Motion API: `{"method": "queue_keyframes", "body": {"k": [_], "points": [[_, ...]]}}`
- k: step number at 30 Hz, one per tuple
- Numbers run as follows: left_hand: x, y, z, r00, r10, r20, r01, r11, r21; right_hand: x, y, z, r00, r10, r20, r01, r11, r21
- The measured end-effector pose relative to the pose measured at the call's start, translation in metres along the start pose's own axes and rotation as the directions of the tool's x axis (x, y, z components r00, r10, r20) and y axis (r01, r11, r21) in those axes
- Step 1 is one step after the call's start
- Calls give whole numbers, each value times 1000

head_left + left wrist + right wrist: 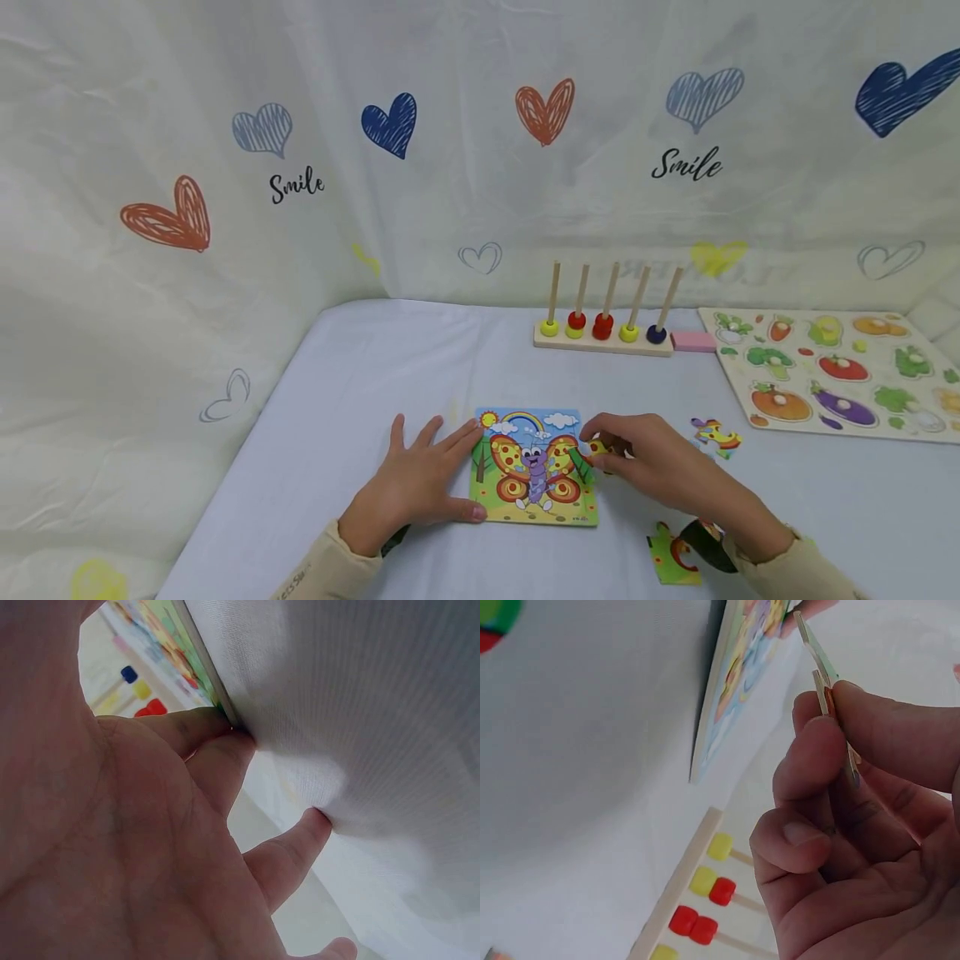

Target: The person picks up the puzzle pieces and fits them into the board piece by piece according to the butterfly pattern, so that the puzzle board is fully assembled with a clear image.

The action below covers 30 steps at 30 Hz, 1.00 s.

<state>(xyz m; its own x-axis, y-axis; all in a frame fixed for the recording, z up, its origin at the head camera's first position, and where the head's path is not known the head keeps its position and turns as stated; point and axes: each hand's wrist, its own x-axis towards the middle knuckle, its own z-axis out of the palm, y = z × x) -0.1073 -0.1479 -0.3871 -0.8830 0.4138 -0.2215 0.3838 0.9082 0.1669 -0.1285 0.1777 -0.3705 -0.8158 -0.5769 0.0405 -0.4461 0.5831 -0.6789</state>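
A butterfly jigsaw puzzle (pixel 536 483) in a square board lies on the white-covered table. My left hand (pixel 420 479) lies with fingers spread along its left edge, the thumb at the lower left corner; in the left wrist view, fingertips (pixel 240 739) meet the board's side. My right hand (pixel 637 454) pinches a jigsaw piece (pixel 597 448) between thumb and fingers at the board's right edge. In the right wrist view the piece (pixel 826 694) is seen edge-on, raised off the table, its far part overlapping a greenish tip; my fingers hide much of it.
Loose jigsaw pieces lie to the right: one multicoloured piece (pixel 717 437) beyond my right forearm, one green piece (pixel 671 554) nearer. Behind stand a wooden peg bead counter (pixel 603 340) and a pink block (pixel 693 342). A vegetable peg board (pixel 810 367) lies at the far right.
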Motion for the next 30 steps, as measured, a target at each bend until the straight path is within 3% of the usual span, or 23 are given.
{"method": "queue_keyframes", "body": {"k": [22,30], "points": [[0,-3,2,1000,19,3,-19,1000,-8,51,-23,29,991,-116,69,105,984,141],[-1,-2,-1,1000,20,14,-20,1000,0,65,-31,39,994,-66,92,49,984,171]]}}
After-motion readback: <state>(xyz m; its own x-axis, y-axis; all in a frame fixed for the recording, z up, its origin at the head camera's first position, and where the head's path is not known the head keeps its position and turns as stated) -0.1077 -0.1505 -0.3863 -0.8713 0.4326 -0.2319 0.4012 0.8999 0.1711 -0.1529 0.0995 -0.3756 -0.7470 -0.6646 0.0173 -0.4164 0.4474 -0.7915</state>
